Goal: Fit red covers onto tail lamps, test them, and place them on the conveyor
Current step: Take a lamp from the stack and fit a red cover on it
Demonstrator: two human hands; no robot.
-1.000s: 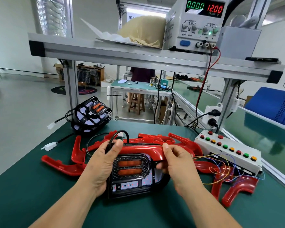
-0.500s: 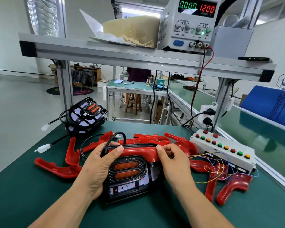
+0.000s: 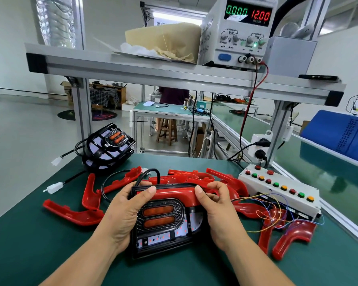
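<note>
A black tail lamp [image 3: 165,228] with two orange lenses lies on the green mat in front of me. A red cover [image 3: 174,195] sits along its top edge. My left hand [image 3: 126,211] grips the lamp's left side, thumb pressing the cover's left end. My right hand [image 3: 217,211] grips the lamp's right side, thumb on the cover's right end and fingers curled round its corner. The lamp's black cable [image 3: 151,174] loops up behind my left hand.
Several loose red covers [image 3: 70,213] lie around the lamp on both sides. A stack of bare tail lamps [image 3: 110,145] stands at the back left. A white button box [image 3: 279,188] with coloured wires sits right. The power supply [image 3: 240,32] is on the shelf; the conveyor [image 3: 327,178] runs along the right.
Both thumbs have moved onto the cover's top edge, and the cover sits lower and closer against the lamp's top than a second ago. The lamp stays on the mat.
</note>
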